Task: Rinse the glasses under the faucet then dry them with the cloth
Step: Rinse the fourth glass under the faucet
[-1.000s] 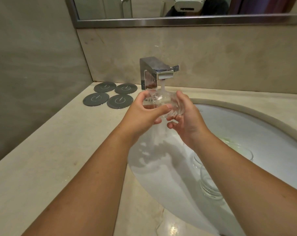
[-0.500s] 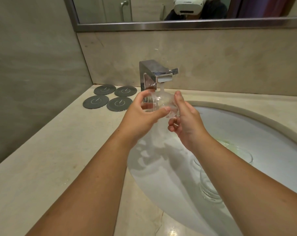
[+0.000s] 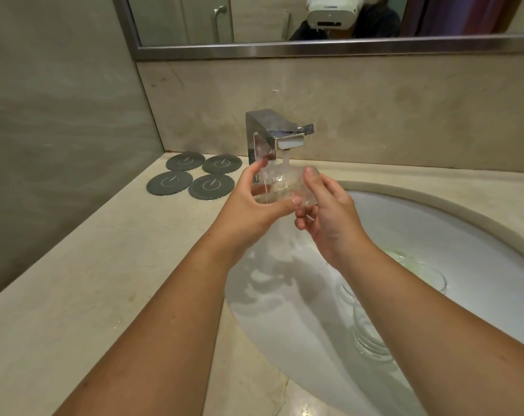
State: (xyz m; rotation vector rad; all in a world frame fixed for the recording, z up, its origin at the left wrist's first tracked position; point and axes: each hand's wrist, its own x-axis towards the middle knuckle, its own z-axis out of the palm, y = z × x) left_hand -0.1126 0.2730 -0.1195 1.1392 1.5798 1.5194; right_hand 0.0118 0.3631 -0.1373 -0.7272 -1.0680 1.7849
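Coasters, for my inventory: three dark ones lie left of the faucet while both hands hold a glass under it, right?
Four coasters, not three, per the head view; left hand and right hand do hold the glass under the faucet.

Dim, warm indoor light from overhead. Soft-edged shadows cast into the near left of the sink (image 3: 453, 235). Small glare spot at the near edge of the counter (image 3: 74, 295); bright reflections on the faucet (image 3: 266, 127). Wide-angle bowing along the mirror (image 3: 179, 19) frame and the left wall (image 3: 44, 115). Slightly soft throughout; most smeared at the glass (image 3: 280, 183) under the water stream (image 3: 285, 159).
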